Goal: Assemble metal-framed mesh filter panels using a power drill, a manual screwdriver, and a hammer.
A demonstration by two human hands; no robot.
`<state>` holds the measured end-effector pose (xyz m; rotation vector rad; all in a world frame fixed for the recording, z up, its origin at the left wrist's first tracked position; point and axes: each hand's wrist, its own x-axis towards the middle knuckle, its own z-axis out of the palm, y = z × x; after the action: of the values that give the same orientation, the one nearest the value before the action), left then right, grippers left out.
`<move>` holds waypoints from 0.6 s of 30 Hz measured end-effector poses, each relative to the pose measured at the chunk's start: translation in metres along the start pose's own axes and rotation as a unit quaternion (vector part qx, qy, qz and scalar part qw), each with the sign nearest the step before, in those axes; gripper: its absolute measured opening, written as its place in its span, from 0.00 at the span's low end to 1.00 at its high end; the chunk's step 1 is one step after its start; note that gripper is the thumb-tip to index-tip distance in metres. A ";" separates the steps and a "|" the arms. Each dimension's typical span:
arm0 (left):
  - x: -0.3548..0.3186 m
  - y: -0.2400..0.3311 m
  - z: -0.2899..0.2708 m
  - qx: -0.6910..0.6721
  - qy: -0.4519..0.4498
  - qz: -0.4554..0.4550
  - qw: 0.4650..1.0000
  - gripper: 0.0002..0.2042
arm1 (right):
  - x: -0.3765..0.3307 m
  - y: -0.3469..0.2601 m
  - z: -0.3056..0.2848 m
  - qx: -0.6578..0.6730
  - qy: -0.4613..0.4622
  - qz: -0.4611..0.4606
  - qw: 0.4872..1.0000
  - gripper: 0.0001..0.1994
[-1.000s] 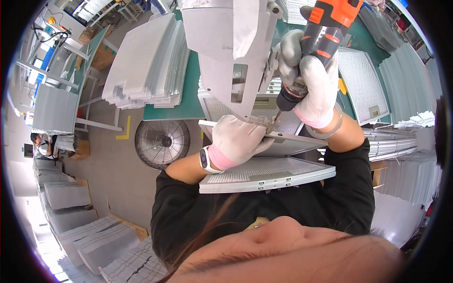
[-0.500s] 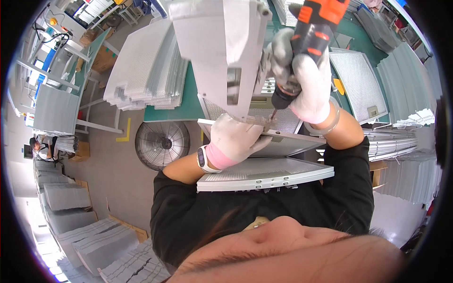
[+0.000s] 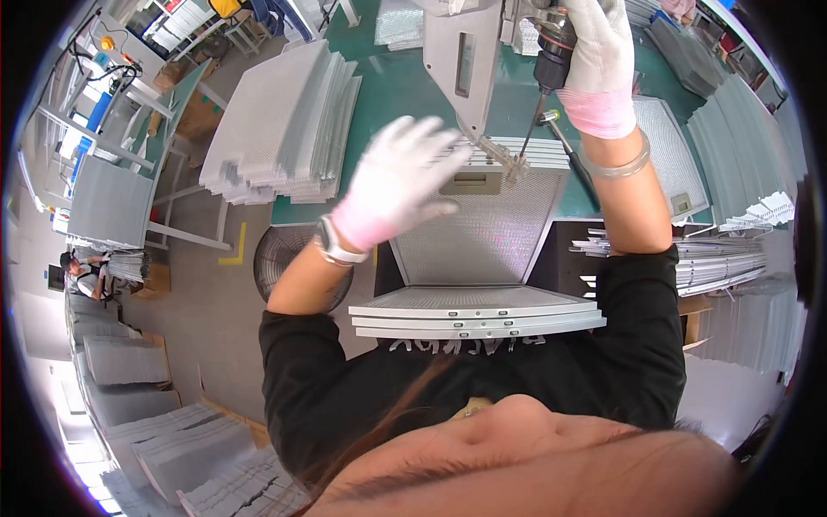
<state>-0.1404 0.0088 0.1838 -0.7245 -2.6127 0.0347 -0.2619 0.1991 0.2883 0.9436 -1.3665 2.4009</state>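
Note:
My left hand [image 3: 401, 177], in a white glove with a pink cuff, hovers open with spread fingers over the left side of a framed mesh panel [image 3: 474, 237]. A recessed handle [image 3: 470, 180] shows near that panel's far edge. My right hand [image 3: 600, 65], gloved alike, grips a power screwdriver [image 3: 554, 52] at the upper edge; most of its body is cut off. Its long bit points down to a clear nozzle [image 3: 517, 167] on a slotted grey housing [image 3: 465, 65], over the mesh panel. Against my body lie stacked mesh panels [image 3: 478, 324] with white frames.
A hammer [image 3: 572, 151] lies right of the panel on the green table [image 3: 379, 82]. Mesh sheets [image 3: 271, 121] are piled at the left; more panels [image 3: 663, 155] lie right. A floor fan [image 3: 289, 271] stands beyond my left arm. Another person [image 3: 86, 276] is far left.
My left hand has let go of a panel and moved up and left. That panel now lies on the stack against me. My right hand has moved the screwdriver up and away.

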 end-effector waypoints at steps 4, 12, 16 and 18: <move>-0.004 0.033 0.059 0.001 0.040 -0.060 0.997 0.28 | -0.002 -0.002 0.006 0.000 -0.003 -0.021 1.000 0.14; -0.016 0.074 0.030 -0.068 0.106 -0.134 0.983 0.19 | -0.001 0.013 0.007 0.058 0.000 0.017 0.998 0.11; -0.020 0.072 0.029 -0.067 0.098 -0.152 0.981 0.16 | -0.012 0.015 0.018 0.267 -0.102 -0.023 0.958 0.09; -0.018 0.073 0.029 -0.062 0.095 -0.149 0.982 0.15 | -0.027 -0.002 0.024 0.066 0.030 0.056 0.996 0.09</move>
<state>-0.1027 0.0656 0.1408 -0.3502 -2.5257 -0.2755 -0.2300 0.1837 0.2812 0.8394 -1.2850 2.6088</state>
